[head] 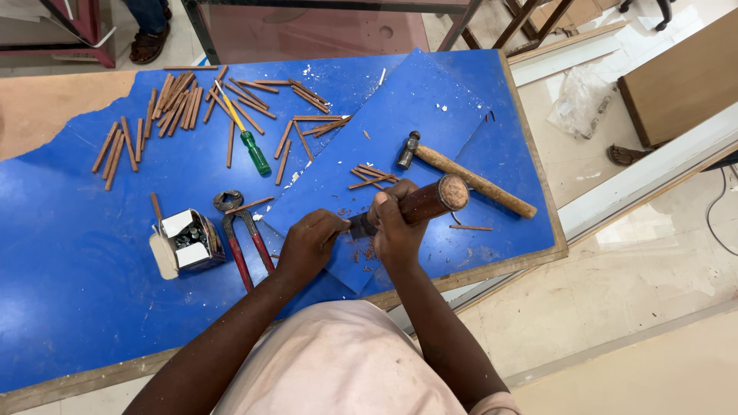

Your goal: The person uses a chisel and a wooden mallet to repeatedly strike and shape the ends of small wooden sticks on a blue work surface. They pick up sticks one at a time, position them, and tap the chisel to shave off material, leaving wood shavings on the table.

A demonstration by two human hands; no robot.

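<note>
My right hand (396,223) grips a chisel with a round brown wooden handle (430,198), its blade angled down to the left onto the blue sheet (430,107). My left hand (311,242) rests on the sheet at the blade's tip, fingers curled over something small that I cannot make out. Reddish-brown wood shavings (365,253) lie between my hands. A hammer (469,178) with a wooden handle lies just beyond my right hand.
Many thin brown wooden sticks (181,100) are scattered over the far side of the blue table, with a green-handled screwdriver (250,146) among them. Red-handled pincers (242,238) and an open small box of nails (184,242) lie left of my left hand. The table edge (538,173) runs along the right.
</note>
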